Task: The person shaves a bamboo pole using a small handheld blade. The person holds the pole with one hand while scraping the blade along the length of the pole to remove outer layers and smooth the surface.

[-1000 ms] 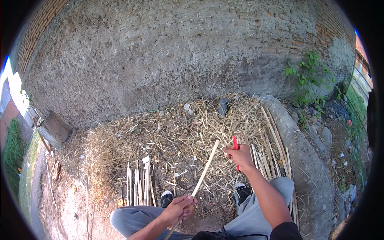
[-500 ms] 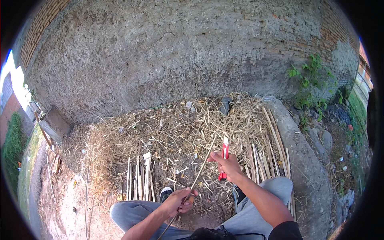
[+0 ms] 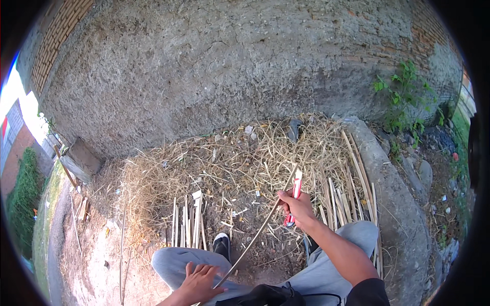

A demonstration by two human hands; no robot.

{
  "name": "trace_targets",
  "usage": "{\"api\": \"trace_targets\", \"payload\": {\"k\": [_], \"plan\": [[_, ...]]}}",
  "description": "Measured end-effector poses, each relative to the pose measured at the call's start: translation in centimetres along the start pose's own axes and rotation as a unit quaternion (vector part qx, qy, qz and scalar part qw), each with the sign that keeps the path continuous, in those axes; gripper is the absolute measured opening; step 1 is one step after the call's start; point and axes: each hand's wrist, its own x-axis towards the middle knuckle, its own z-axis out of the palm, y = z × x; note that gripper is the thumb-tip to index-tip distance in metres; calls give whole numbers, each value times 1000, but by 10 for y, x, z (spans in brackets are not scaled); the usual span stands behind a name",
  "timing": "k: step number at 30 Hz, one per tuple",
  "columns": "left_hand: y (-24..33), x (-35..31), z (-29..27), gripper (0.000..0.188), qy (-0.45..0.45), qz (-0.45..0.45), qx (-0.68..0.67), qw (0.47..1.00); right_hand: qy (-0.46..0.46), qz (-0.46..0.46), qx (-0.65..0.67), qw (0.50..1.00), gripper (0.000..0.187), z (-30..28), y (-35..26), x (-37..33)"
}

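My right hand (image 3: 298, 209) is closed around a red utility knife (image 3: 296, 189), its pale blade end pointing away from me. The same hand pinches a long thin wooden stick (image 3: 253, 239) with thumb and fingers, beside the knife. This stick slants from the knife down toward my lap. Over my left thigh, my left hand (image 3: 200, 284) has its fingers spread, with the stick's lower part passing just by its thumb side. Whether that hand touches the stick, I cannot tell.
Split sticks (image 3: 190, 224) lie in a bundle by my left knee, and more strips (image 3: 339, 204) by my right. Dry straw and shavings (image 3: 245, 168) cover the ground before a rough wall (image 3: 229, 76). A concrete edge (image 3: 393, 204) runs along the right.
My left hand has loosened from the stick and moved down and left toward my lap, its fingers spreading. My right hand has shifted slightly right with the knife and the stick.
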Motion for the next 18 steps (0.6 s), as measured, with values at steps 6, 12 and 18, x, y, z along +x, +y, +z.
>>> {"api": "trace_targets", "payload": {"k": [6,12,18], "plan": [[0,-30,1,28,-12,6,-22,1000,11,-21,70,997,21,-3,-12,4],[-5,25,-48,23,-78,-218,-98,968,69,-76,181,978,23,-13,-53,16],[-44,111,-35,24,150,-156,-135,967,121,-163,273,940,24,-58,-82,31]]}}
